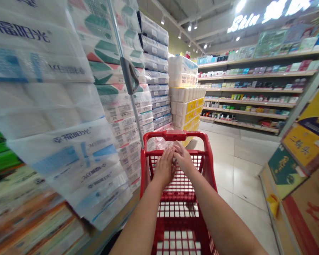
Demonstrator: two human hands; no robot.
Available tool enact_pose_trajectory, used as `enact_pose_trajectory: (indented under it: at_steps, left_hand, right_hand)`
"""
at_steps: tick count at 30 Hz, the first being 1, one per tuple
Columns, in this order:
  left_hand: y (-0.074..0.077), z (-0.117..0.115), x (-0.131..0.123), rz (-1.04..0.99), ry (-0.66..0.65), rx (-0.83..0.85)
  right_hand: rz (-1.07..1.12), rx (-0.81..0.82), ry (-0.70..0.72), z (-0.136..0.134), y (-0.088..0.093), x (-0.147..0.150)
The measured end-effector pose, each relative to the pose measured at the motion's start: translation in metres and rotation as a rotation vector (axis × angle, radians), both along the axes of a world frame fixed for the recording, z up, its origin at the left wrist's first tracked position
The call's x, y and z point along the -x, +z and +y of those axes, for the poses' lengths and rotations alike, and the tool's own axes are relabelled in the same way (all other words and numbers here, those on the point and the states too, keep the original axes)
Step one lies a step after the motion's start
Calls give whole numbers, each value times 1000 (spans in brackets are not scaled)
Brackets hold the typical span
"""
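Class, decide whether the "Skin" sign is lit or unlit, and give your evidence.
Lit: the letters of the "Skin" sign glow bright white above the stocked shelves.

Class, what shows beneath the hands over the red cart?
Beneath the left hand and right hand, the red cart's grid shows. Grid they cover, and anything between their palms, is hidden.

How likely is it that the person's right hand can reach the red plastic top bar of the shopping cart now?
Probably yes: the right hand appears close to the red plastic top bar, and nothing visible blocks the way, though it seems to touch the left hand.
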State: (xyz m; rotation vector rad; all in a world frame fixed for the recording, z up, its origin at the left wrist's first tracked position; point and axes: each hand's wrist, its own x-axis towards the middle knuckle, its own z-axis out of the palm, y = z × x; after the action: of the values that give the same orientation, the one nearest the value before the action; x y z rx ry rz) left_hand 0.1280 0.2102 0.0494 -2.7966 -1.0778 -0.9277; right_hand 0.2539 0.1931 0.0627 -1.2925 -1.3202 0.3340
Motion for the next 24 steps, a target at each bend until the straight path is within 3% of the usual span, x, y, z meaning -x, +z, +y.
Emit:
enact_pose_trajectory:
  at_steps: [3, 5, 8, 11, 14, 19, 24]
  left_hand:
    - [1, -4, -4, 51, 57, -80]
    - [2, -7, -7, 78, 85, -118]
    - [4, -7, -8, 94, 161, -142]
    - [3, -2, -6, 32, 344, -144]
    - [0, 4, -3, -38, 482, -137]
    - [-5, 9, -1, 35, 358, -120]
    - [-5, 15, 1, -8, 438, -71]
  right_hand:
    - [205, -27, 93, 0, 4, -5]
    - [183, -2, 28, -2, 7, -8]
    - [-35, 6, -175, -6, 8, -13]
    - [-324, 59, -373, -10, 6, -19]
    - [-522, 194, -434, -11, 3, -23]
    - [-680, 257, -369, -9, -1, -23]
    - [-701, 248, -364, -9, -1, -23]
